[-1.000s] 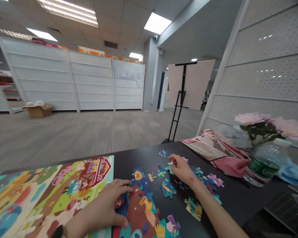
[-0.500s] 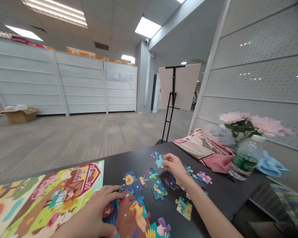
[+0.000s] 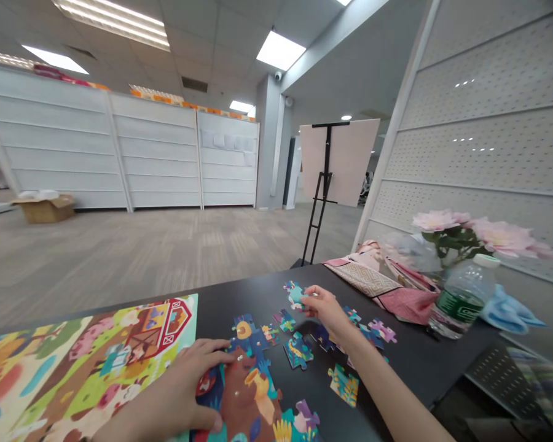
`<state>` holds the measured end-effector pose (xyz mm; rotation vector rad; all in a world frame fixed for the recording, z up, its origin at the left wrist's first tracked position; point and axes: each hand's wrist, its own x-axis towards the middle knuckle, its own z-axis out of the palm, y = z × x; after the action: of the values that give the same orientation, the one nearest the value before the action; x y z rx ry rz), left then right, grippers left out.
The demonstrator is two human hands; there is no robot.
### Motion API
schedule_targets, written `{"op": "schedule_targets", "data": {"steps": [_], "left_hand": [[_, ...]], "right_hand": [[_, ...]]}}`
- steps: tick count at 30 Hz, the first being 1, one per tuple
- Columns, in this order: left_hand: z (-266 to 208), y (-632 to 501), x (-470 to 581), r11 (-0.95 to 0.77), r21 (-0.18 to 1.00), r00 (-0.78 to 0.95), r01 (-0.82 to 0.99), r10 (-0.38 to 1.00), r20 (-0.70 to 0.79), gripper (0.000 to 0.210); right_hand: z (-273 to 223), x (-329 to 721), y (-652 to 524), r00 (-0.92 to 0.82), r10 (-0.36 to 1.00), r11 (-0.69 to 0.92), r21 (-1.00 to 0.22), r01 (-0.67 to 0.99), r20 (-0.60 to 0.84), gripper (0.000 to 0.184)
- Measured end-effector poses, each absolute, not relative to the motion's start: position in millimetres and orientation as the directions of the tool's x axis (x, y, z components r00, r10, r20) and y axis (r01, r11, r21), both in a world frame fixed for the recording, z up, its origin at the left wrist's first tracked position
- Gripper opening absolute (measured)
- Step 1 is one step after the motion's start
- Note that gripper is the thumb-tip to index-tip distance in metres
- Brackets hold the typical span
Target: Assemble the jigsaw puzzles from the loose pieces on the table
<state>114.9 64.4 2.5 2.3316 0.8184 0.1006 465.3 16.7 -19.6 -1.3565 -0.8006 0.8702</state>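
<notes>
My right hand (image 3: 323, 307) pinches a light-blue jigsaw puzzle piece (image 3: 295, 297) near the table's far edge. My left hand (image 3: 196, 383) rests with fingers apart on the left side of a joined puzzle section (image 3: 244, 393) that shows a brown bear. Between the hands lie several loose pieces, among them a blue one with a yellow figure (image 3: 298, 351) and a green-yellow one (image 3: 344, 385). More pieces, including a purple one (image 3: 383, 331), sit beyond my right forearm and are partly hidden by it.
A colourful farm picture sheet (image 3: 96, 368) covers the table's left side. On the right stand a water bottle (image 3: 461, 298), a pink patterned bag (image 3: 396, 291), pink flowers (image 3: 498, 233) and a blue cloth (image 3: 511, 310). An easel (image 3: 322, 184) stands beyond the dark table (image 3: 253, 294).
The view has shifted slightly, moving everything a little to the right in the picture. My right hand still holds the light-blue piece, which has turned slightly; my left hand stays on the bear section.
</notes>
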Motion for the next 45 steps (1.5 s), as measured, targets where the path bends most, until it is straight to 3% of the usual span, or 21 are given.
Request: {"op": "schedule_targets", "data": {"steps": [7,15,19,23,26,33,38,45], "left_hand": [[14.6,60.0,117.2,-0.577,0.599,0.792,0.556,0.585,-0.172,0.079],[0.5,66.4,113.8,-0.593,0.625,0.81,0.509,0.575,-0.114,0.079],[-2.4,68.2,112.9,-0.609,0.626,0.821,0.486,0.564,-0.088,0.078],[0.6,66.9,112.2,-0.6,0.635,0.818,0.487,0.569,-0.089,0.079],[1.9,65.9,111.3,-0.6,0.648,0.821,0.47,0.566,-0.073,0.078],[1.6,65.5,110.5,-0.605,0.643,0.821,0.47,0.567,-0.067,0.078],[4.0,64.3,110.7,-0.595,0.651,0.82,0.471,0.568,-0.074,0.081],[8.4,63.6,111.3,-0.582,0.651,0.815,0.487,0.571,-0.099,0.08]], "right_hand": [[-14.7,460.8,12.5,0.432,0.899,-0.032,-0.995,-0.093,-0.069,0.034],[-8.4,455.3,9.3,0.361,0.931,-0.034,-0.998,-0.05,-0.049,0.035],[0.5,441.8,2.4,0.324,0.946,-0.039,-0.998,0.055,-0.019,0.044],[5.5,408.6,-30.9,0.278,0.96,-0.051,-0.977,0.206,0.009,0.026],[-0.2,384.6,-62.7,0.237,0.971,-0.082,-0.9,0.429,0.025,0.018],[-21.7,372.3,-82.8,0.269,0.961,-0.131,-0.756,0.641,0.062,0.029],[-21.1,373.2,-84.7,0.262,0.959,-0.12,-0.689,0.715,0.105,0.025],[-18.4,374.6,-86.3,0.29,0.948,-0.126,-0.688,0.714,0.129,0.025]]}}
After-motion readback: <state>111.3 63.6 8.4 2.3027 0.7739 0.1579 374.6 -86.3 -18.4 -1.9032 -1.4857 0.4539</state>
